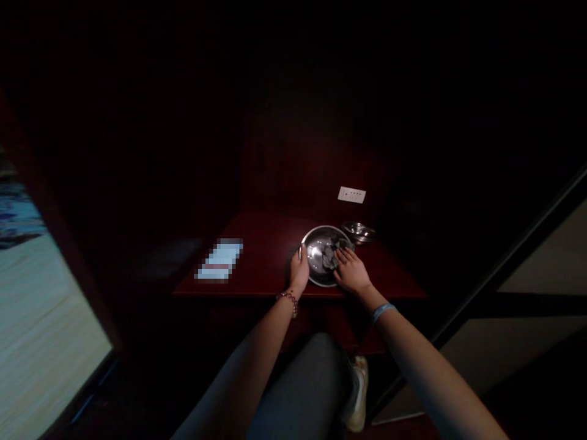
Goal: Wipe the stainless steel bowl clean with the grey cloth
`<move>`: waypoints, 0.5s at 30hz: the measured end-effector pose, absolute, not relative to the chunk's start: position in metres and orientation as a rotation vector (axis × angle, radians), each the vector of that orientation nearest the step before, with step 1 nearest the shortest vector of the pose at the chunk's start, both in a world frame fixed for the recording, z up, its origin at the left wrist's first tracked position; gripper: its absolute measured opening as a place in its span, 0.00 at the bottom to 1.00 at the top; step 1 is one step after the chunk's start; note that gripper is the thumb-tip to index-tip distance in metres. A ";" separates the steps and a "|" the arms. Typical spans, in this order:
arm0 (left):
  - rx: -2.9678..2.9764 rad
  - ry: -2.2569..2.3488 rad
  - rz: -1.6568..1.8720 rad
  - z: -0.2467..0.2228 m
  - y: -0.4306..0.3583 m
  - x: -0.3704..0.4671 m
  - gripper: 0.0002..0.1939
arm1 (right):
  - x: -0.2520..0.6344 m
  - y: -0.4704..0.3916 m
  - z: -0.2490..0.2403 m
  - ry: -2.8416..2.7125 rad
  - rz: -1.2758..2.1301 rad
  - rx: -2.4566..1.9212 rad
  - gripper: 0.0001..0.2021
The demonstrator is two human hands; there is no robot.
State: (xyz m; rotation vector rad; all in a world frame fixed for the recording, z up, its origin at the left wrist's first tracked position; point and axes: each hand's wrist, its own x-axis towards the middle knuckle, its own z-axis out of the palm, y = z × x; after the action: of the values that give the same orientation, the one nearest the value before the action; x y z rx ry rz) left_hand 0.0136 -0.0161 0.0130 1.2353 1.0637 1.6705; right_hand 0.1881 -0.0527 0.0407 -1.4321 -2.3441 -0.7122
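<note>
A round stainless-steel basin (314, 273) sits near the front edge of a dark red wooden surface. My left hand (299, 270) grips its left rim, thumb along the edge. Inside the basin, on the right, lies a crumpled grey cloth (329, 256). My right hand (351, 271) presses onto this cloth with its fingers over it; the fingertips are partly lost in the dark folds. Behind the basin to the right stands a second, smaller shiny metal bowl (359, 231).
A blurred-out bright rectangle (219, 260) lies on the left of the red surface (261, 263). On the back wall is a white socket panel (351, 195). My knee (316, 366) and a light shoe (359, 397) are below the front edge. Surroundings are very dark.
</note>
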 end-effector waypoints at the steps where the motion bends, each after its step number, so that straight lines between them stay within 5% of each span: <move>1: 1.237 1.078 1.672 0.013 -0.016 0.014 0.27 | 0.183 -0.058 0.035 -2.310 -0.677 -1.471 0.26; 15: 1.195 0.992 1.616 0.017 -0.016 0.009 0.30 | 0.130 -0.091 0.005 -2.005 -0.106 -1.676 0.19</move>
State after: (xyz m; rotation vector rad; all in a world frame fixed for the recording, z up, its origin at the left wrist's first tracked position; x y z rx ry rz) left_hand 0.0091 -0.0159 0.0173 1.1950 0.9918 1.6156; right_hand 0.1304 -0.0914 0.0048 -1.6756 -2.0053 -0.1058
